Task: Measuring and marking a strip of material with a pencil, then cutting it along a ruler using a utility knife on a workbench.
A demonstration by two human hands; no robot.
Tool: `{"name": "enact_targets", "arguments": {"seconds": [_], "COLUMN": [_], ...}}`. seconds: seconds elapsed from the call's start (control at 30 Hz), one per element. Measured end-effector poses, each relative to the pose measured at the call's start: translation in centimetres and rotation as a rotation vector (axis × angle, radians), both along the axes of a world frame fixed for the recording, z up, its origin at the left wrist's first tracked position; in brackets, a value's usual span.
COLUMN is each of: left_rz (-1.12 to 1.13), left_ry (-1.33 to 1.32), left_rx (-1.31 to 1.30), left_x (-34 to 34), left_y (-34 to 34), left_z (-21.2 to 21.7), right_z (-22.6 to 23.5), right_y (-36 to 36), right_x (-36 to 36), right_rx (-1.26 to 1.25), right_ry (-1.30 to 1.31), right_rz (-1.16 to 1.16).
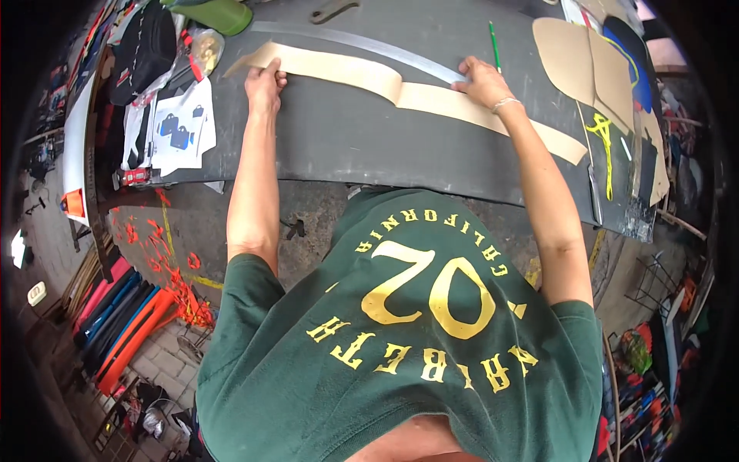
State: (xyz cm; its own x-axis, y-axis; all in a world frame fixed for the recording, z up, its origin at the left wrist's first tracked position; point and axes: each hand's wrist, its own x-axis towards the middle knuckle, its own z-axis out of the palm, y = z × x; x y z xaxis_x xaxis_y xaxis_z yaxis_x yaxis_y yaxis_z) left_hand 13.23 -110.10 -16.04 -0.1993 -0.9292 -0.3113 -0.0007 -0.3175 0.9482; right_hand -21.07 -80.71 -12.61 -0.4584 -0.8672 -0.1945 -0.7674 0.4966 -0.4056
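In the upper middle of the frame, a long tan strip (331,68) lies across the dark counter (346,150), running from upper left to centre right, with a step or fold near its middle. At its left end the left hand (264,91) has its fingers clamped on the lower edge, and the strip curves up slightly beyond them. The right hand (483,83), right of centre near the top, has its fingers closed on the right end of a metal ruler (369,47), which arcs along just above the strip; the wrist crosses over the strip.

A green pencil (494,48) lies just beyond the right hand. Toward the upper left, a clear plastic bag (206,48) holds something yellowish, too unclear to name. Beside it is a black fabric item (146,61), perhaps a bag, its contents hidden. A green rounded object (212,12) sits at the top edge; whether it is a container cannot be told. Printed sheets (183,131) showing bags lie below these. At the upper right are tan pattern pieces (566,58), with a yellow cord (606,150) below them. Fabric rolls (127,327) are at the lower left.
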Motion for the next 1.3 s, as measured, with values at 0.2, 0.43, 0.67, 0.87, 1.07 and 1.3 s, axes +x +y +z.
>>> {"name": "enact_targets", "arguments": {"seconds": [0.2,0.43,0.67,0.87,1.07,1.3], "left_rz": [0.027,0.056,-0.039,-0.055,-0.049,0.186], "left_ry": [-0.009,-0.019,-0.097,-0.231,-0.307,-0.669], "left_rx": [-0.025,0.06,0.064,-0.053,-0.081,-0.236], "left_x": [3.8,5.2,5.7,6.6,7.4,6.7], "left_y": [0.8,0.9,-1.1,-3.7,-5.6,-2.7], "left_z": [-0.3,-0.4,-1.0,-1.1,-0.7,1.4], "right_z": [1.8,6.1,2.9,1.8,0.2,1.4], "right_y": [2.6,6.1,9.7,11.2,12.5,13.3], "right_x": [-3.8,-1.7,1.1,2.7,2.9,4.6], "right_rx": [-0.214,0.2,0.221,-0.107,-0.168,-0.34], "right_ry": [0.168,-0.018,-0.128,0.059,0.156,0.416], "right_rz": [-0.003,-0.36,-0.395,-0.129,-0.091,-0.115]}}
